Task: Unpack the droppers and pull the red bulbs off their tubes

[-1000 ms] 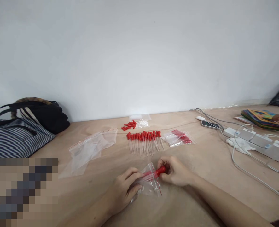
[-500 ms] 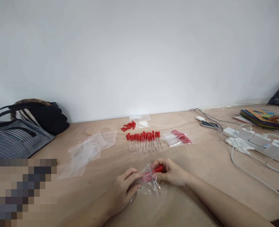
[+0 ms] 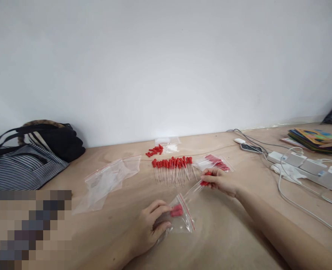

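And here they are, a few slim clear-tubed droppers with red bulbs (image 3: 196,188) on the near right side of the long row of red-topped droppers (image 3: 172,164), lying on a slant: bulbs up and right, tips down and left towards the bag's mouth. Whether the tips touch the plastic, I can't tell! The right hand (image 3: 220,182) has thumb and fingertips pinched on those bulbs. Straight in front of the row, the left hand (image 3: 147,227) grips a clear, red-striped zip bag (image 3: 182,225) between thumb and fingers, its mouth facing right; red bulbs (image 3: 177,210) show inside, near that mouth. Just right of the row lies a clear bag of red pieces (image 3: 218,163); behind it, loose small red bulbs (image 3: 155,150); to its left, flat, cloudy clear plastic bags (image 3: 105,183); and well right, a white power strip (image 3: 306,165).
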### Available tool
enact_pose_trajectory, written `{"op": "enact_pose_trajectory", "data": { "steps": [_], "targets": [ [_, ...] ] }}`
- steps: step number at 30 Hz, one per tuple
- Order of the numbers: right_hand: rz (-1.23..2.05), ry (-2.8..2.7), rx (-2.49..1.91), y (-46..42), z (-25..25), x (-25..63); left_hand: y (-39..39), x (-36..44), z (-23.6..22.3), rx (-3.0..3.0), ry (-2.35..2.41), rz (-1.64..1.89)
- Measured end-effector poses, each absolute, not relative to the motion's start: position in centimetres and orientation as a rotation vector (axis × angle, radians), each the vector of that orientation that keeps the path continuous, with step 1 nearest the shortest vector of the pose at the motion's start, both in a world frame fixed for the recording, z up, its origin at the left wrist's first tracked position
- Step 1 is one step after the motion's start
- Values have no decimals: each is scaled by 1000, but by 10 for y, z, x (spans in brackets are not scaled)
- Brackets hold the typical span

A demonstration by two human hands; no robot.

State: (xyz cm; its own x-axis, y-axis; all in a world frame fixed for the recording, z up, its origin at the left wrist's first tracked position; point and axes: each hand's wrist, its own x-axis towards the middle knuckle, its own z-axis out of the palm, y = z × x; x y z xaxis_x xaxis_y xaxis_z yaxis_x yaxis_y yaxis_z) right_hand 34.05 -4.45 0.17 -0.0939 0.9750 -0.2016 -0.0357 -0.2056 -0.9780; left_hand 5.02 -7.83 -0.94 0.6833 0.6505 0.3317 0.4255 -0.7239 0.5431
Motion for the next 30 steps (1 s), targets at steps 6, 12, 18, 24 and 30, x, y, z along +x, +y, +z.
{"op": "enact_pose_trajectory", "data": {
  "steps": [6, 12, 18, 24, 30],
  "targets": [
    [1377, -1236, -1254, -5, 39, 349, -61, 55, 12, 2371, 1000, 748],
    [1535, -1404, -1124, 33, 67, 280, -5, 72, 35, 1841, 1107, 754],
    [1609, -1469, -1086, 42, 55, 218, 12, 63, 36, 1587, 927, 472],
    [1165, -1482, -1236, 28, 35, 236, 28, 42, 18, 1655, 1392, 544],
    [958, -1592, -1285, -14, -3, 288, 61, 37, 0, 1637, 1644, 524]
  ]
}}
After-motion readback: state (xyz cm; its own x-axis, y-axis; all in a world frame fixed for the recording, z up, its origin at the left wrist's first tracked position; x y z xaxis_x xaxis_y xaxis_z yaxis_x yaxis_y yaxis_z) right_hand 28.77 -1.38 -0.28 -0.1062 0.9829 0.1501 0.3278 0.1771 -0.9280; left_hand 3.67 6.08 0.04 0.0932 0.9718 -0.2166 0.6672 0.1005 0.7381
